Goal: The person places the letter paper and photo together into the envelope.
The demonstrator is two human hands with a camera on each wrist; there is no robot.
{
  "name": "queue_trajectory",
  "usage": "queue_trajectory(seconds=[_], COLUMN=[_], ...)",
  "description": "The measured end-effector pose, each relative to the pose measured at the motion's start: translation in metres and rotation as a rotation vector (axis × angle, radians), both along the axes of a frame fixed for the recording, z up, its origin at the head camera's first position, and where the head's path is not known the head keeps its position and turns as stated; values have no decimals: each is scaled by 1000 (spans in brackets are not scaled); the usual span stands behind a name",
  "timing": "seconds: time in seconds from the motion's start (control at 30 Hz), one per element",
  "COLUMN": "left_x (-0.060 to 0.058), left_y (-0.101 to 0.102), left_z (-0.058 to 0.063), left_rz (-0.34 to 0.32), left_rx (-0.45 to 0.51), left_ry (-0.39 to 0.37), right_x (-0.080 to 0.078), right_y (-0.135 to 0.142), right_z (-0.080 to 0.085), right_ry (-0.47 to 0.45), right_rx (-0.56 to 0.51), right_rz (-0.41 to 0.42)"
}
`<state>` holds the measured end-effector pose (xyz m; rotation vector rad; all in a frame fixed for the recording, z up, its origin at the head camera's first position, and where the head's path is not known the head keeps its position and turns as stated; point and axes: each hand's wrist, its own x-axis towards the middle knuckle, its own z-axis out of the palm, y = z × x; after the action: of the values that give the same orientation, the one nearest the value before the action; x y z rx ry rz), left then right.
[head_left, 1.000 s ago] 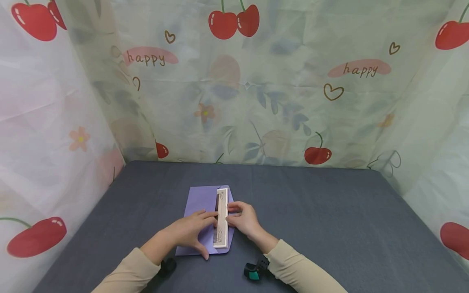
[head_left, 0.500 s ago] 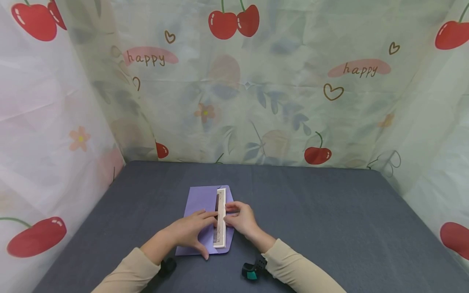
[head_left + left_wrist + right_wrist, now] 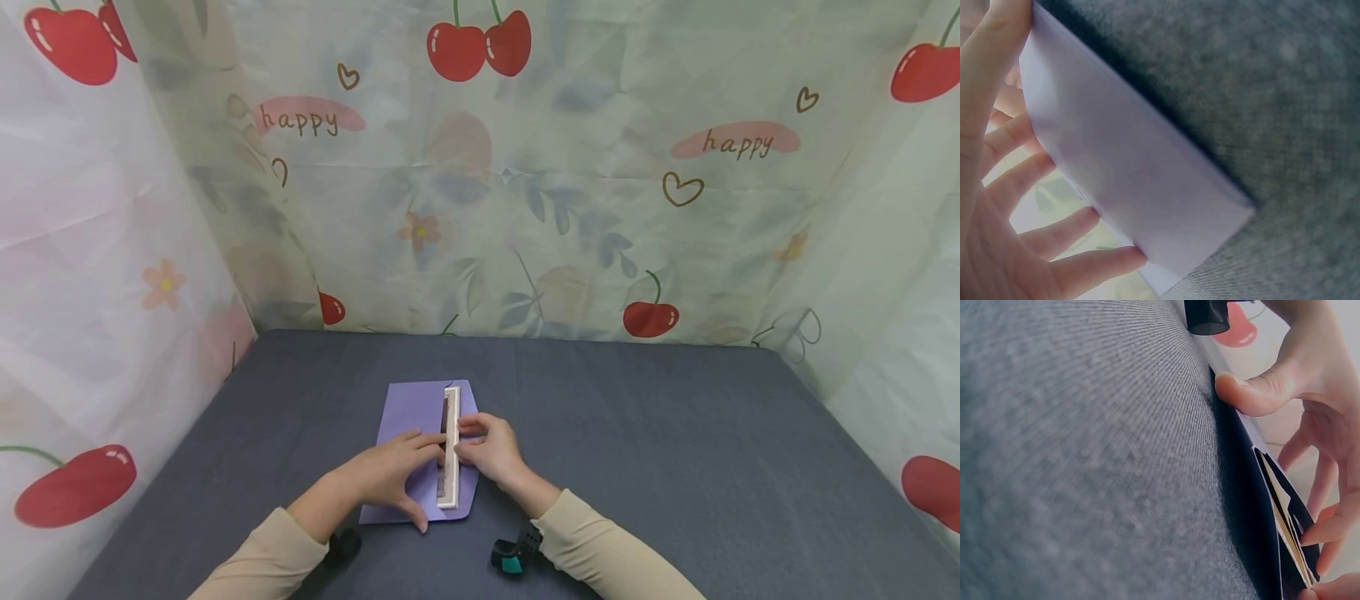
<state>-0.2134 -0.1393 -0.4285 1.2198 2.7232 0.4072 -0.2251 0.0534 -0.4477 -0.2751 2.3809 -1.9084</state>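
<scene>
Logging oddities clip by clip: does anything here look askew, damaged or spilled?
Nothing stands out. A purple envelope lies flat on the grey table, with a cream card at its right edge. The left hand presses the envelope; the right hand pinches the card. No tears or spills show.

Grey cloth tabletop (image 3: 637,433); cherry-print curtain (image 3: 570,167) walls three sides.

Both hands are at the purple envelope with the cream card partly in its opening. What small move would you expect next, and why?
Probably a further push of the card leftward into the envelope. The right hand pinches the card's edge at the opening, and a strip of card is not yet covered. The left hand rests flat on the envelope, steadying it on the grey table.
</scene>
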Motion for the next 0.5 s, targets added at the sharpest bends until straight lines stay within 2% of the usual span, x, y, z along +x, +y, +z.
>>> queue_trajectory(seconds=[0.17,0.5], left_x=[1,1], left_y=[1,1], left_z=[1,3], left_rz=[3,3], left_rx=[0,-7], left_ry=[-4,0], right_x=[2,-6], right_y=[-2,-3], right_z=[6,-9], right_ry=[-1,-27], right_rx=[4,-18], right_rz=[7,4])
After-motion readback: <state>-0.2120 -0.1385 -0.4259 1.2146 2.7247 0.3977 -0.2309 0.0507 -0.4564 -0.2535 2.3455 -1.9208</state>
